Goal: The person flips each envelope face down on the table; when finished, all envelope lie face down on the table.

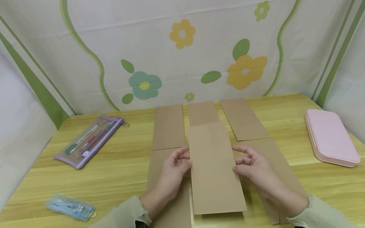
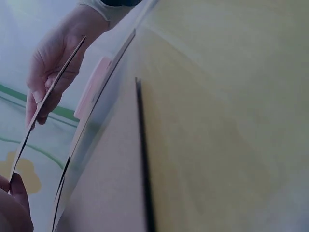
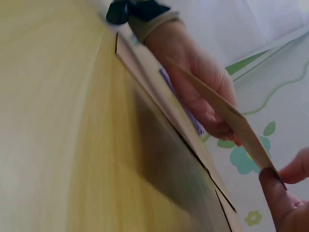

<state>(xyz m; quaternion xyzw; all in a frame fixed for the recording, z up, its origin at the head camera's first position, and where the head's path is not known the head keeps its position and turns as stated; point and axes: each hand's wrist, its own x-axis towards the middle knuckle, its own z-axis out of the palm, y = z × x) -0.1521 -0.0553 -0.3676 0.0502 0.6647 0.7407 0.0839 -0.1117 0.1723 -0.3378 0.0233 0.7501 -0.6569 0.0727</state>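
A rectangular brown cardboard sheet (image 1: 214, 171) is raised off the table, with a gap beneath it in both wrist views. My left hand (image 1: 172, 174) pinches its left edge between thumb and fingers. On the opposite edge, my right hand (image 1: 259, 169) pinches it the same way. Under and around it lie several more cardboard pieces: a left back one (image 1: 167, 127), a left front one (image 1: 170, 197) partly behind my left hand, a middle back one (image 1: 203, 113), a right back one (image 1: 244, 119) and cardboard at the right front (image 1: 283, 170), partly covered by my right arm.
A clear pencil pouch with purple trim (image 1: 90, 140) holds pens at the back left. Nearer on that side is a small clear case with blue contents (image 1: 71, 207). At the right lies a pink case (image 1: 332, 135). A flowered fabric wall (image 1: 160, 44) borders the wooden table (image 1: 115, 179).
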